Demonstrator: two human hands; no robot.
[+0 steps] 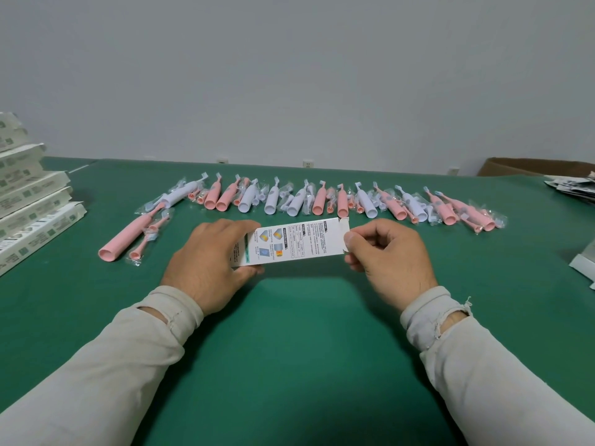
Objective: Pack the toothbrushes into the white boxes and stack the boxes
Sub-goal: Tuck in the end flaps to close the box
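Nearest us, above the green table [296, 333], we hold a white box [291, 244] lengthwise between both hands: our left hand [209, 262] grips its left end, fingers curled round it, while our right hand [389, 255] pinches the open flap [344, 227] at its right end. Beyond the box lies a row of pink and white toothbrushes [322, 201] with bagged brush heads. At far left stands a stack of boxes [29, 201], well apart from our grip.
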